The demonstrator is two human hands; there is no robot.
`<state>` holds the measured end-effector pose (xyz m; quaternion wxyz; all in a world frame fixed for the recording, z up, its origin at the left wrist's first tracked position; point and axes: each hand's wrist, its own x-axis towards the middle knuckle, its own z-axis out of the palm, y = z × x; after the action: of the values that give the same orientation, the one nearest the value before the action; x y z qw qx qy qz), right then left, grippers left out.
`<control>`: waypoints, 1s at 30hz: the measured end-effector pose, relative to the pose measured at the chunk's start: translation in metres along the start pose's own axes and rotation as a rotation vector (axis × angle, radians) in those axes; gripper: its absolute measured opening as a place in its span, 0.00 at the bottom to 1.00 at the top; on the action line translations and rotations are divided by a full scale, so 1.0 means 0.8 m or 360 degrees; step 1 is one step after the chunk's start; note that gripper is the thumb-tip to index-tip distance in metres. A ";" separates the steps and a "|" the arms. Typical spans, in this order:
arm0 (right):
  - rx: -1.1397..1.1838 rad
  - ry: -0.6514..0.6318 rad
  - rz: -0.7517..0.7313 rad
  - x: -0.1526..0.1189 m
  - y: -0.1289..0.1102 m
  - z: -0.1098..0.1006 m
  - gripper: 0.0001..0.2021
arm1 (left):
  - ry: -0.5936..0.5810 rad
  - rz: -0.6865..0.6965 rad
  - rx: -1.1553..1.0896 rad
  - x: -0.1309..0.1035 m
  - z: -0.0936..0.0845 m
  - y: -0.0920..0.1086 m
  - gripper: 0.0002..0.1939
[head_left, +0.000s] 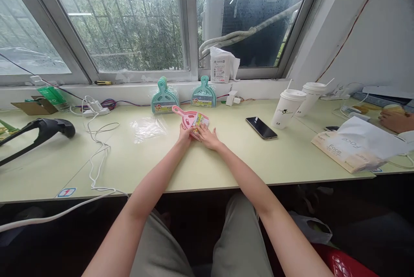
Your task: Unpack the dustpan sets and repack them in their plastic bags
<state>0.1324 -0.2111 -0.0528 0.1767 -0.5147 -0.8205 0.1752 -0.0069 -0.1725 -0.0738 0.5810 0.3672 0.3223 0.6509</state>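
Fingers: left hand [185, 133] grips pink dustpan [188, 119], right hand [208, 137] spreads over it. Pale-green table [194, 169] lies below, window [136, 22] behind.

Left hand [185, 135] grips the near edge of a pink dustpan [187, 118], handle angled up-left. Right hand [207, 136], fingers spread, lies on its label [201, 119]. Clear plastic bags [148, 128] flat on table [207, 169], just left of dustpan. Two stacks of green dustpans, left [164, 96] and right [203, 92], stand along the window wall. Right side: phone [261, 127], two lidded cups, front [287, 108] and rear [312, 93], tissue pack [352, 147]. Far left: white cable [97, 160].
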 end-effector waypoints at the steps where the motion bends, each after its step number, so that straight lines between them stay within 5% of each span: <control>1: -0.0009 -0.0006 0.0034 -0.002 -0.001 0.002 0.32 | 0.0072 0.0036 0.0046 -0.002 0.001 0.003 0.35; 6: 0.0107 0.0134 0.0103 -0.004 -0.002 -0.003 0.31 | 0.0151 0.0067 0.0194 -0.011 0.004 0.019 0.35; 11: 0.0691 0.0629 0.0397 0.002 0.003 -0.013 0.32 | -0.0032 0.0083 0.0084 -0.015 0.012 0.034 0.39; 14: 0.1452 0.0514 0.0478 0.005 0.007 -0.016 0.34 | -0.0156 0.0070 0.0016 -0.017 0.016 0.037 0.40; 17: 0.2011 0.0384 0.0415 0.008 0.010 -0.016 0.23 | -0.0238 0.0098 0.0002 -0.020 0.019 0.038 0.41; 21: 0.2246 0.0550 0.0433 0.010 0.012 -0.015 0.12 | -0.0394 0.0094 0.0057 -0.021 0.022 0.042 0.43; 24: 0.2288 0.0614 0.0385 0.008 0.015 -0.018 0.11 | -0.0455 0.0118 0.0276 -0.015 0.019 0.053 0.33; 27: 0.2258 0.0686 0.0402 0.004 0.023 -0.023 0.11 | -0.0165 0.0311 0.0866 -0.005 0.002 0.073 0.21; 30: 0.2218 0.0770 0.0486 0.000 0.032 -0.027 0.12 | 0.0524 0.0635 0.1777 0.004 -0.035 0.096 0.23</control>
<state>0.1626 -0.1979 -0.0459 0.6106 -0.4159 -0.3773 0.5584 -0.0711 -0.1785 -0.0231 0.1105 0.5640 0.6250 0.5282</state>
